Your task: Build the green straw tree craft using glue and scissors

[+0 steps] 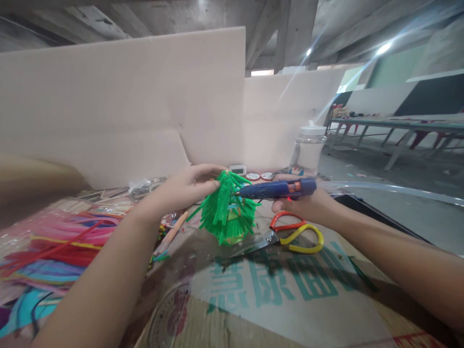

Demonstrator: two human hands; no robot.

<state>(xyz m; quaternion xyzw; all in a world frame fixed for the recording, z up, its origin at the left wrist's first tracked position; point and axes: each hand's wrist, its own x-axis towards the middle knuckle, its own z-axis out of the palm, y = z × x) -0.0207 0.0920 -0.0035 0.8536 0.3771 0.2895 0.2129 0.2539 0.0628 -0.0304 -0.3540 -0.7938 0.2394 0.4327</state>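
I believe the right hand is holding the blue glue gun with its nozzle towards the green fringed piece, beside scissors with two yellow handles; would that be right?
Not quite: the scissors have one yellow handle and one orange-red handle, as the head view shows. The right hand does hold the blue glue gun, nozzle towards the green fringed piece.

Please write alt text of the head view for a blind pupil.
A person's left hand grips a shaggy green cone while the right hand points a blue glue gun at it. Scissors lie beside the cone; colourful pipe cleaners are heaped at left.
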